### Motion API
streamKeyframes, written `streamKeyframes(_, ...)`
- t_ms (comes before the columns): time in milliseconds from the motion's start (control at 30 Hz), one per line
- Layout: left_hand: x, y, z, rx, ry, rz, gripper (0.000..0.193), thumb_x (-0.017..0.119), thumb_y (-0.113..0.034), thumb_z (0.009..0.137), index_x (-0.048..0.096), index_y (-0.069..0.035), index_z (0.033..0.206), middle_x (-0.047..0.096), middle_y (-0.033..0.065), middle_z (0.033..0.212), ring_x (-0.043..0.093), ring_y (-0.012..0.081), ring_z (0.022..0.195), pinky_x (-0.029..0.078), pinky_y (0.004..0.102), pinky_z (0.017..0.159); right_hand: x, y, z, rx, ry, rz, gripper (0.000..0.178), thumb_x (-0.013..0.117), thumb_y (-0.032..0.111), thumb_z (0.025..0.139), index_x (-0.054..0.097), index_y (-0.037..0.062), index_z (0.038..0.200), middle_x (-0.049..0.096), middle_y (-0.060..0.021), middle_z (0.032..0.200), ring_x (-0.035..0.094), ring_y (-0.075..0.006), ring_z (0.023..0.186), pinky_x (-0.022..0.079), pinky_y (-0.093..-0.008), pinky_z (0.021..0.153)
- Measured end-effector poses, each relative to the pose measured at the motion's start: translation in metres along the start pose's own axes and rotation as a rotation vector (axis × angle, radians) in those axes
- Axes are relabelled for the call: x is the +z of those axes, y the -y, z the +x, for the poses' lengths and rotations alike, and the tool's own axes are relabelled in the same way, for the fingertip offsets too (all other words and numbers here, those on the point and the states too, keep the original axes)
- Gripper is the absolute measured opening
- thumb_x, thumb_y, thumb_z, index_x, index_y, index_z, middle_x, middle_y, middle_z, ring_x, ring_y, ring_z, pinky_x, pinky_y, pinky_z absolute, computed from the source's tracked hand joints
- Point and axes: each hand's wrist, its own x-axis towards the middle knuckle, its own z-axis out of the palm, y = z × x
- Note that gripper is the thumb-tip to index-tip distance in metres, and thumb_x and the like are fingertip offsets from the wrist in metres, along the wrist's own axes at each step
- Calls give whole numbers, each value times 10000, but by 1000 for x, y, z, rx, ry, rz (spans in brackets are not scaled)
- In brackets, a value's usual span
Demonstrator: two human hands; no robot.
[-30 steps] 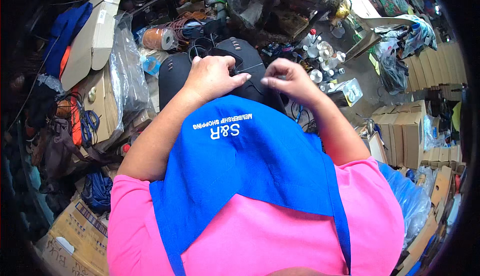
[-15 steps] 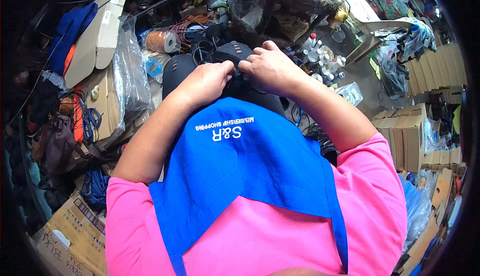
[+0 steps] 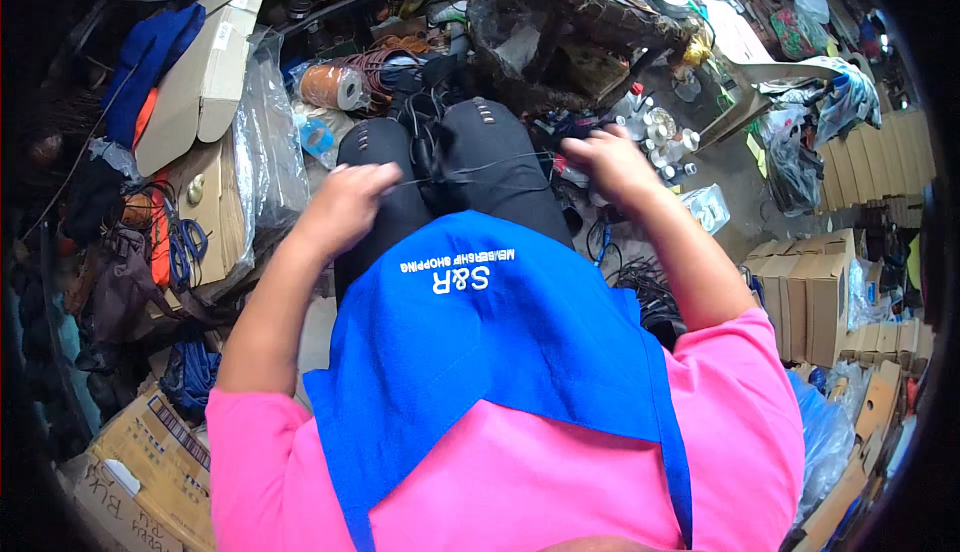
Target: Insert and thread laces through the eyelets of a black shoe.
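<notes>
Across my lap runs a thin dark thread (image 3: 412, 183), stretched between my two hands. My left hand (image 3: 350, 202) pinches one end above my left thigh, fingers closed. Over on the far side of my right thigh, my right hand (image 3: 612, 164) is closed on the other end; its fingertips are slightly blurred. A black looped item (image 3: 426, 142) sits between my knees, and the thread passes over or joins it; its kind cannot be made out. Black trousers (image 3: 490, 152) cover my legs, and a blue apron (image 3: 480, 332) lies over my front.
An orange spool (image 3: 335, 87) in clear plastic stands beyond my left knee. Several small bottles (image 3: 660, 132) cluster past my right hand. Folded cardboard (image 3: 195, 82) leans at the left, with stacked cardboard (image 3: 805, 282) at the right. A rough wooden block (image 3: 570, 22) stands ahead.
My hands were together between my knees and have moved apart, left hand toward the left, right hand toward the right. The thread now shows drawn out between them.
</notes>
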Motion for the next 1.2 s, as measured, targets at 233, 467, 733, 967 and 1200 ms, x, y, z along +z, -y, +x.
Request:
streamKeyframes(233, -16, -15, 9, -18, -51, -98, 94, 538, -37, 823, 516, -51, 913, 592, 163, 821, 566, 368, 793, 428, 413, 690, -14, -29, -1, 104, -431, 1982, 95, 658, 180, 852, 614, 98, 875, 576, 5, 786, 547, -116, 755, 458, -300, 752)
streamKeyframes(467, 6, -24, 19, -36, -57, -198, 80, 536, -37, 826, 524, -33, 904, 586, 203, 811, 577, 401, 809, 452, 440, 669, -65, 35, 50, -181, -576, 1387, 254, 497, 263, 958, 614, 42, 996, 521, -17, 773, 495, -145, 761, 432, -326, 838)
streamKeyframes(733, 20, -14, 22, 94, -90, -94, 85, 508, -59, 819, 538, -57, 898, 611, 164, 780, 605, 366, 786, 459, 456, 663, -18, 96, 73, 92, 22, 390, 383, 650, 394, 774, 653, 15, 828, 642, -184, 787, 632, -336, 776, 488, -401, 696)
streamKeyframes(967, -10, 33, -41, -318, -192, -250, 94, 594, -56, 840, 586, -9, 921, 650, 133, 841, 614, 256, 732, 474, 327, 673, 0, 67, 75, 301, 162, 652, 350, 619, 360, 766, 679, 29, 865, 638, -186, 738, 645, -298, 727, 490, -390, 698)
streamKeyframes(1200, -43, -46, 1, -58, -571, -1653, 123, 583, -155, 914, 607, -39, 883, 634, 69, 850, 605, 178, 743, 489, 289, 700, -56, 58, 57, -36, -168, 1876, 425, 459, 341, 970, 553, 15, 1226, 545, -6, 770, 457, -98, 677, 386, -243, 648)
